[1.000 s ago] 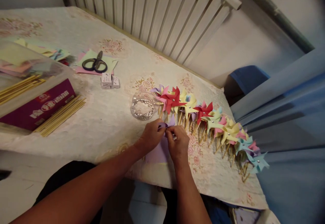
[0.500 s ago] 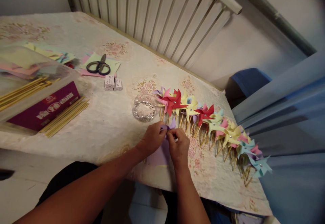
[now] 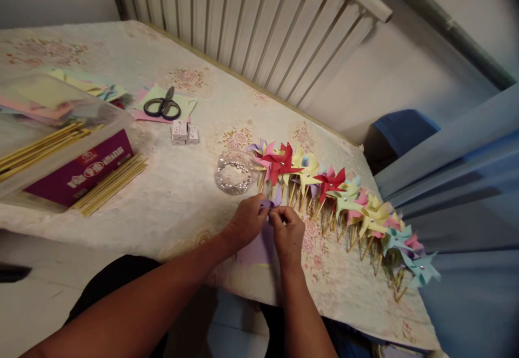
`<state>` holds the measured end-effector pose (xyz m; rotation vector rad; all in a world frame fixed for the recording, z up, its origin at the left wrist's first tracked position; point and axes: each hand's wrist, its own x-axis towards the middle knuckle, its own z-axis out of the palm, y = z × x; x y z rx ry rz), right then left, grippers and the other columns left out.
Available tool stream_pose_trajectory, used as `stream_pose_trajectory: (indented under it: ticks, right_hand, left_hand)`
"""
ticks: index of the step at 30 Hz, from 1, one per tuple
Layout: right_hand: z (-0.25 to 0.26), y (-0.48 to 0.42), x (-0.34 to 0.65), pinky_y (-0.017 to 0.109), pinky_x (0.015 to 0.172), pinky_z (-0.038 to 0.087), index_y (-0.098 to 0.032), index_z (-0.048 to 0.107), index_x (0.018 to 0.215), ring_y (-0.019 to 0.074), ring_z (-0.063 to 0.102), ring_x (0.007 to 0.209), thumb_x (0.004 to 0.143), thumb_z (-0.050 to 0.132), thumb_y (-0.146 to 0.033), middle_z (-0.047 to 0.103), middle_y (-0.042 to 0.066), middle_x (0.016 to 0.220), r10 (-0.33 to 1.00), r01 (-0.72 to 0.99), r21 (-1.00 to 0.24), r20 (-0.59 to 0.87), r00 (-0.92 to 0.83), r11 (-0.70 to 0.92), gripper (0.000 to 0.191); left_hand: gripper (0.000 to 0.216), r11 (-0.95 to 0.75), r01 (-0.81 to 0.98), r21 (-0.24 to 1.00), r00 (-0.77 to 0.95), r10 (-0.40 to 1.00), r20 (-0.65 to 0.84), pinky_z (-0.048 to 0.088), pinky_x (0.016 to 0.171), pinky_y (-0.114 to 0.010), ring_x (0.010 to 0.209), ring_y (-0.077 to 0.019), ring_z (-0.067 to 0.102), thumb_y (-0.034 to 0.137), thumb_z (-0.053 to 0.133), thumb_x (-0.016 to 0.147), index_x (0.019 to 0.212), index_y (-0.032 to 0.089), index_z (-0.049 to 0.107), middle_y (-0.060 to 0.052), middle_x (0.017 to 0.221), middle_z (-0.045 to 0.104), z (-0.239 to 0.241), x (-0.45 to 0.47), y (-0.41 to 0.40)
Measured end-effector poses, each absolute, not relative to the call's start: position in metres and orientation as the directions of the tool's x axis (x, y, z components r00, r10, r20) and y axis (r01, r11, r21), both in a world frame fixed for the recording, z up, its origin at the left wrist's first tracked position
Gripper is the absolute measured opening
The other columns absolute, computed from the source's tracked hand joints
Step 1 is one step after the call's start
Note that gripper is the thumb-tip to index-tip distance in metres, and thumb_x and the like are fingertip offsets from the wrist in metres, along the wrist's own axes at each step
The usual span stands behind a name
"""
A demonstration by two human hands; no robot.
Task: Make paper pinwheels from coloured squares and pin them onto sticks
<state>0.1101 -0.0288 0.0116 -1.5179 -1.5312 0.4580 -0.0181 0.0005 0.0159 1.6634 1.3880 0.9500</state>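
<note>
Between my hands is a purple paper pinwheel (image 3: 277, 198) with curled blades, held just above the table's near edge. My left hand (image 3: 248, 218) is closed on its left side. With thumb and forefinger pinched at its middle, my right hand (image 3: 288, 233) grips it too; anything small between those fingertips is hidden. Flat on the table under my hands lies a sheet of purple paper (image 3: 255, 247), with a yellow edge showing below it. Just beyond my left hand sits a clear round container (image 3: 233, 173) of shiny metal pins.
Finished pinwheels (image 3: 346, 198) on sticks lie in a long row to the right. At left stand a clear plastic box (image 3: 117, 117) holding sticks and paper, loose wooden sticks (image 3: 109, 187), scissors (image 3: 164, 106) on coloured paper, and small white boxes (image 3: 184, 132). A radiator (image 3: 243, 28) lines the back.
The view has shifted slightly, so everything on the table sits a little further right. My hands keep nearly the same pinching hold on the purple pinwheel.
</note>
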Motion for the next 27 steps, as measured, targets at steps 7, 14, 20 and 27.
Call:
stream_pose_trajectory:
  ticks: [7,14,20,27]
  right_hand:
    - [0.0149,-0.0294,0.1087,0.031,0.072,0.042,-0.021,0.062,0.068,0.0189,0.055,0.074,0.086,0.056,-0.022,0.062,0.002,0.070,0.869,0.726,-0.613,0.493,0.044,0.311,0.019]
    - [0.0098,-0.0281,0.1085,0.028,0.065,0.043,-0.020,0.063,0.069,0.0164,0.055,0.065,0.083,0.059,-0.026,0.062,-0.001,0.067,0.932,0.572,-0.807,0.305,0.197,0.143,0.016]
    - [0.0144,-0.0280,0.1100,0.032,0.074,0.042,-0.021,0.062,0.068,0.0195,0.054,0.076,0.087,0.054,-0.022,0.062,0.002,0.071,0.865,0.733,-0.592,0.501,0.009,0.335,0.020]
    - [0.0081,-0.0276,0.1075,0.029,0.065,0.043,-0.021,0.062,0.068,0.0168,0.055,0.065,0.082,0.059,-0.026,0.062,-0.001,0.068,0.927,0.593,-0.794,0.313,0.206,0.136,0.015]
  left_hand:
    - [0.019,-0.129,0.410,0.903,0.137,0.987,0.079,0.032,0.061,-0.025,0.062,-0.0127,0.048,0.014,0.050,0.082,0.065,0.020,0.046,0.002,0.063,0.053,0.0149,-0.0184,0.0008]
    - [0.020,-0.130,0.418,0.899,0.138,0.987,0.078,0.030,0.060,-0.026,0.062,-0.0128,0.046,0.013,0.050,0.081,0.064,0.020,0.045,0.003,0.062,0.051,0.0145,-0.0183,0.0008]
    - [0.018,-0.133,0.416,0.900,0.146,0.986,0.078,0.032,0.062,-0.026,0.064,-0.0130,0.049,0.014,0.050,0.082,0.065,0.020,0.047,0.002,0.064,0.054,0.0130,-0.0181,0.0015]
    - [0.021,-0.121,0.439,0.890,0.143,0.988,0.064,0.031,0.061,-0.026,0.063,-0.0134,0.048,0.015,0.051,0.084,0.065,0.020,0.045,0.002,0.063,0.052,0.0135,-0.0184,0.0015]
